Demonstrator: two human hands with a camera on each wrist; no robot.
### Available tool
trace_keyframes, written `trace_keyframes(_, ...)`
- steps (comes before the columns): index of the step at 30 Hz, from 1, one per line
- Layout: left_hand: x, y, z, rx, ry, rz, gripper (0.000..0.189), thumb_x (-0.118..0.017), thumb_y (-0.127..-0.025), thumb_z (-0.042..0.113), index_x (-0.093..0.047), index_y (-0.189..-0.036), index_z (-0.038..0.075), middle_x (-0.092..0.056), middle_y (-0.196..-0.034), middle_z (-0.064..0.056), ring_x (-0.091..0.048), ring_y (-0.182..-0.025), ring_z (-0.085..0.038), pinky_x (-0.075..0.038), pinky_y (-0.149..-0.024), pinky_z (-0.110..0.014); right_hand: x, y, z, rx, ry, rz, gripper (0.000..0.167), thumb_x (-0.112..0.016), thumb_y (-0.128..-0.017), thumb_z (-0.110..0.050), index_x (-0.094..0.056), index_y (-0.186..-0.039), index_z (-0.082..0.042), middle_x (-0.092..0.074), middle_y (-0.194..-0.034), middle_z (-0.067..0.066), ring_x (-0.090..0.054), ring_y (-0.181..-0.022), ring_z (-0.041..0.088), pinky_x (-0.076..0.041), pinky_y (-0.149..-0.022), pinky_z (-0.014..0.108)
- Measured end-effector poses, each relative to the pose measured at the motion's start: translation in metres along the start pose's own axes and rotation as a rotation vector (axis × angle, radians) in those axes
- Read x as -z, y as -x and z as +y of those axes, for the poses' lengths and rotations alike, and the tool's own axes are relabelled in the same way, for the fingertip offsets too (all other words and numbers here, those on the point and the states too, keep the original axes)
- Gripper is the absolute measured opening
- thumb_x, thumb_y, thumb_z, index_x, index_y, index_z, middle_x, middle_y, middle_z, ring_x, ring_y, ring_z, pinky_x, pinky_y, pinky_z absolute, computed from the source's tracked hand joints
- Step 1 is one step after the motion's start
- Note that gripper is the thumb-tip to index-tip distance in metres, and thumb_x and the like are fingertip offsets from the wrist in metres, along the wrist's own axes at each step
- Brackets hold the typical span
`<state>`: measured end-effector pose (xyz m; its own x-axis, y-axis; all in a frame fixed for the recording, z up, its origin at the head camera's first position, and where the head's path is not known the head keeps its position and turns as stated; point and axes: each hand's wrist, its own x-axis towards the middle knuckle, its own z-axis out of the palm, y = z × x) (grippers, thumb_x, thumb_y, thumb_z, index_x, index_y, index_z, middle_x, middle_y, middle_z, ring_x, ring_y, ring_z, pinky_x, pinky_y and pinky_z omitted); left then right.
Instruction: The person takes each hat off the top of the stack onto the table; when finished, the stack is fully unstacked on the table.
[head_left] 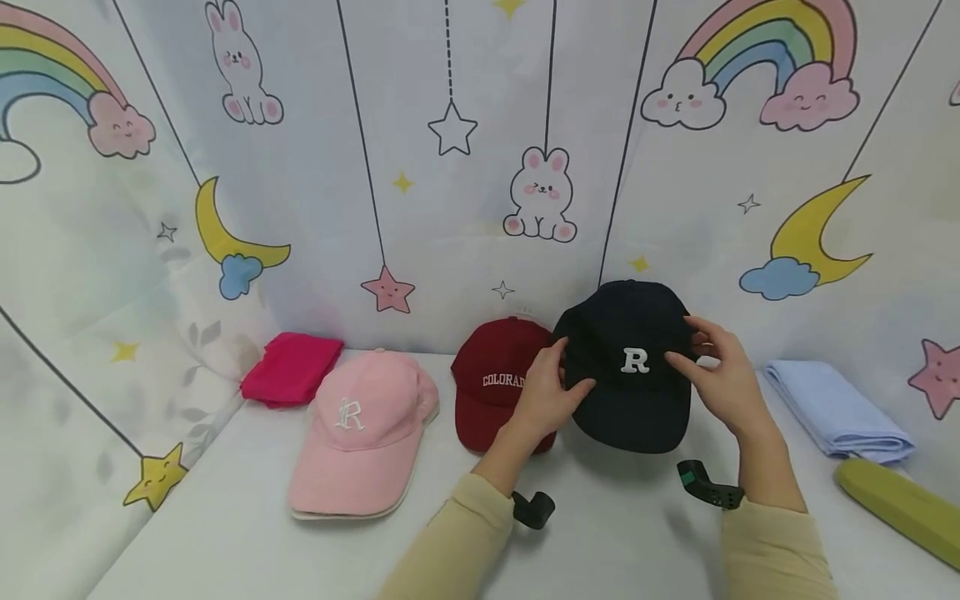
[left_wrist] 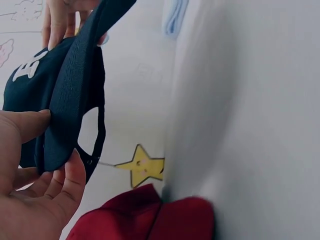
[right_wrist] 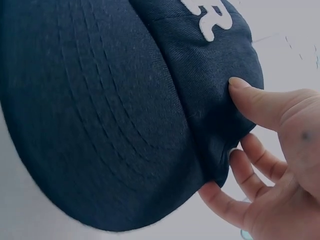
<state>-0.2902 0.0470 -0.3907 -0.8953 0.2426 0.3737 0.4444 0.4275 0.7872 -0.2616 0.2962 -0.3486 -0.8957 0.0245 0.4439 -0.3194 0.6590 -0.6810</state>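
Both hands hold a dark navy baseball cap [head_left: 630,325] with a white letter R, lifted off the white table, its brim toward me. My left hand [head_left: 546,392] grips the cap's left side, thumb on the front and fingers behind, as the left wrist view also shows. On the opposite side my right hand [head_left: 722,379] pinches the edge, its thumb [right_wrist: 255,102] on the crown and fingertips underneath. A dark red cap [head_left: 480,400] with white lettering sits just left of the navy one, partly hidden by my left hand. Farther left lies a pink cap [head_left: 367,425].
A folded bright pink cloth [head_left: 292,369] lies at the back left. On the right are a folded light blue cloth [head_left: 840,408] and a long olive-green object [head_left: 900,508], cut off by the frame. A patterned curtain [head_left: 465,217] hangs behind the table [head_left: 600,533].
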Motion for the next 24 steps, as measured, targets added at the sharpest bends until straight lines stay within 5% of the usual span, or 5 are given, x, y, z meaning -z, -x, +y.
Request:
trace_keyframes(6,-0.015,-0.003,0.003,0.031,-0.037,-0.048,0.071,-0.073,-0.094,0.022,-0.039,-0.152,-0.001,-0.053,-0.138,-0.014,-0.054,-0.121,-0.022,-0.045,-0.105,-0.032,0.003,0.001,0.014,-0.032,0.01,0.022,0.06,-0.067,-0.099,-0.017,-0.04,-0.15,0.001,-0.043,-0.13,0.028,-0.05,-0.117,0.047,-0.044,-0.078,0.038)
trace_keyframes(14,-0.03,-0.005,-0.002,0.119,-0.046,-0.091,0.074,-0.073,-0.093,0.024,-0.038,-0.152,-0.003,-0.048,-0.148,-0.018,-0.047,-0.136,-0.028,-0.038,-0.111,-0.037,0.0,0.001,0.033,-0.116,-0.012,-0.039,0.064,-0.063,-0.101,-0.025,-0.036,-0.153,0.002,-0.042,-0.135,0.033,-0.045,-0.124,0.053,-0.045,-0.091,0.064)
trace_keyframes(24,-0.038,-0.003,-0.006,0.262,-0.084,-0.198,0.08,-0.074,-0.092,0.031,-0.035,-0.154,0.0,-0.046,-0.151,-0.016,-0.044,-0.139,-0.029,-0.038,-0.111,-0.041,-0.005,0.003,0.051,-0.202,-0.065,-0.144,0.073,-0.062,-0.101,-0.033,-0.028,-0.156,0.001,-0.035,-0.143,0.037,-0.038,-0.13,0.056,-0.037,-0.101,0.069)
